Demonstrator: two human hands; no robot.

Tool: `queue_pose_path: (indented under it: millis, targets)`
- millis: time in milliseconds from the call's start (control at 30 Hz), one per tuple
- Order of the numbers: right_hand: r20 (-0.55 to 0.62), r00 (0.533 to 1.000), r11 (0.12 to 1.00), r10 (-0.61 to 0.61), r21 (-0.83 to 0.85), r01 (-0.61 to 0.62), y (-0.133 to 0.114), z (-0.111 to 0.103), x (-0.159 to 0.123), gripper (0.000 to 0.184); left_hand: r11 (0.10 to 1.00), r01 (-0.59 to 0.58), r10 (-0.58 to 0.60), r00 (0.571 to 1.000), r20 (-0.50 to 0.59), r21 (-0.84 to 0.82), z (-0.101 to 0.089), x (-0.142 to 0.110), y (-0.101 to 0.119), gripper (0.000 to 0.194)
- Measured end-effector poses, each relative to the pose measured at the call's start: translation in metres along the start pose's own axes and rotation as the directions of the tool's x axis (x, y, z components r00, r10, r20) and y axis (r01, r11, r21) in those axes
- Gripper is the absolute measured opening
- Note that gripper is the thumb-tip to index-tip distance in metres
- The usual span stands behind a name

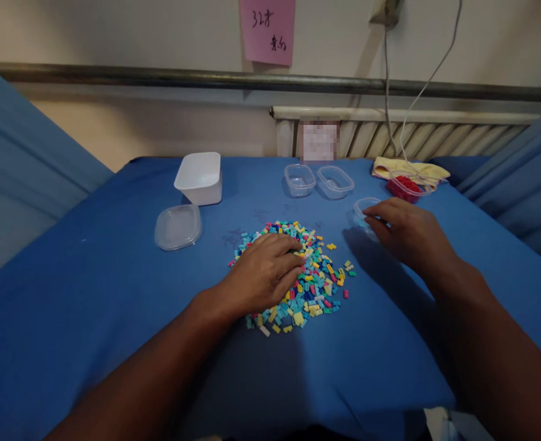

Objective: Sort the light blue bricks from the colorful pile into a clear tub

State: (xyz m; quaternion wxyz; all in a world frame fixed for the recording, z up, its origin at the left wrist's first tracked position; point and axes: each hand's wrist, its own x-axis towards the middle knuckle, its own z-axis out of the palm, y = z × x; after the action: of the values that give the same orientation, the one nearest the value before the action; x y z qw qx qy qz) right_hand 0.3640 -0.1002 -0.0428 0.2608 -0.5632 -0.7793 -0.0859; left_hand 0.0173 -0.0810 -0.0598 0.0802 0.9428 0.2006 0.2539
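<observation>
My left hand (270, 269) lies over a heap of small toy building bricks (314, 288) in blue, yellow, green, pink and white. Its fingers stretch out flat across the heap and cover part of it. Above a see-through plastic tub (365, 203) to the right of the heap hovers my right hand (403, 229), thumb and fingertips pinched together. Whatever may be between those fingertips is too small to make out. A few light blue pieces show inside that tub, which my right hand partly hides.
Two see-through tubs (335, 182) stand side by side at the back. Farther right, a tub of red pieces (406, 188) sits by a yellow cloth (412, 168). A white box (199, 179) and a see-through lid (177, 228) are at left on the blue tablecloth (91, 288).
</observation>
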Motion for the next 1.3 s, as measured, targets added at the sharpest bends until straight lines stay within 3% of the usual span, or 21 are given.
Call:
queue_pose_path:
  millis: [100,167,233,367,467,567,700,1167,1300]
  targets:
    - [0.139,0.966,0.95,-0.219,0.257,0.178,-0.036,0.007,0.001,0.023,1.0,-0.003,0.003,1.0,-0.002,0.004,0.0,0.0,0.0,0.022]
    - [0.254,0.892,0.886,-0.374,0.381,0.263,-0.053,0.012,0.0,0.021,1.0,-0.004,0.004,1.0,-0.012,0.004,-0.001,0.0,0.001,0.022]
    - [0.323,0.842,0.866,-0.433,0.407,0.29,-0.058,0.016,-0.001,0.02,1.0,0.001,-0.001,1.0,-0.014,0.002,-0.001,0.0,0.002,0.022]
    - [0.392,0.84,0.906,-0.375,0.346,0.243,-0.04,0.013,-0.005,0.019,1.0,0.0,0.0,1.0,-0.001,-0.001,-0.002,0.0,0.002,0.022]
    - [0.376,0.862,0.913,-0.34,0.353,0.206,-0.033,0.009,-0.007,0.016,1.0,-0.003,0.003,1.0,-0.004,0.002,-0.001,0.0,0.002,0.021]
    - [0.347,0.872,0.904,-0.345,0.373,0.21,-0.043,0.008,-0.006,0.018,1.0,-0.01,0.01,1.0,-0.017,0.017,0.0,0.0,0.001,0.02]
    - [0.412,0.838,0.912,-0.357,0.349,0.217,-0.058,0.01,-0.003,0.023,1.0,-0.018,0.019,0.999,-0.027,0.024,0.0,0.0,0.002,0.021]
    - [0.542,0.811,0.969,-0.221,0.215,0.12,-0.066,0.01,0.01,0.018,1.0,-0.018,0.019,0.999,-0.026,0.014,0.001,0.002,0.001,0.021]
    - [0.473,0.858,0.955,-0.199,0.29,0.062,-0.053,0.008,0.006,0.017,0.999,-0.015,0.016,1.0,-0.025,0.029,0.001,0.001,0.001,0.021]
